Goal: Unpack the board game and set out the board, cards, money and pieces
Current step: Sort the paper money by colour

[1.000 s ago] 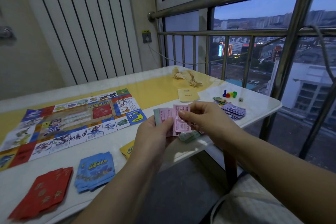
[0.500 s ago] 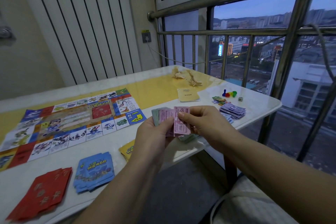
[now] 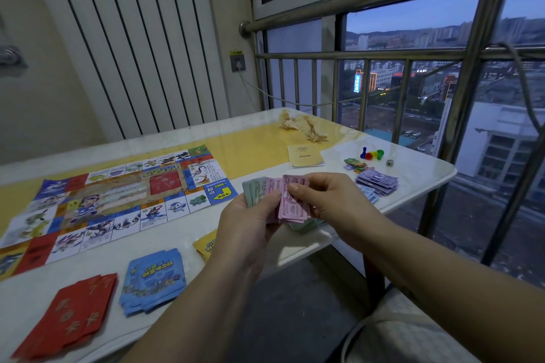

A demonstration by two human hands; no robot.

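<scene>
Left grip (image 3: 250, 216): curled round a fan of paper money (image 3: 290, 200), pink notes in front and a green one behind, held above the near edge of the tabletop (image 3: 418, 180). It is probably fanned so the denominations can be read and sorted.
Right grip (image 3: 333, 203): thumb and forefinger pinch the front pink note, likely to draw it off.
Purple notes (image 3: 377, 183): a sorted pile on the tabletop, just beyond the right grip.
Game board (image 3: 118, 194): unfolded flat, to the left.
Red cards (image 3: 73, 312), blue cards (image 3: 153, 280): separate stacks near the front edge. Yellow cards (image 3: 206, 243) are partly hidden.
Pawns (image 3: 372, 154), die (image 3: 390, 163), small tiles (image 3: 355, 164), rule booklet (image 3: 305, 156): grouped at the far right.
Containers: no box in view. A crumpled wrapper (image 3: 303, 128) lies far back, seemingly empty.
</scene>
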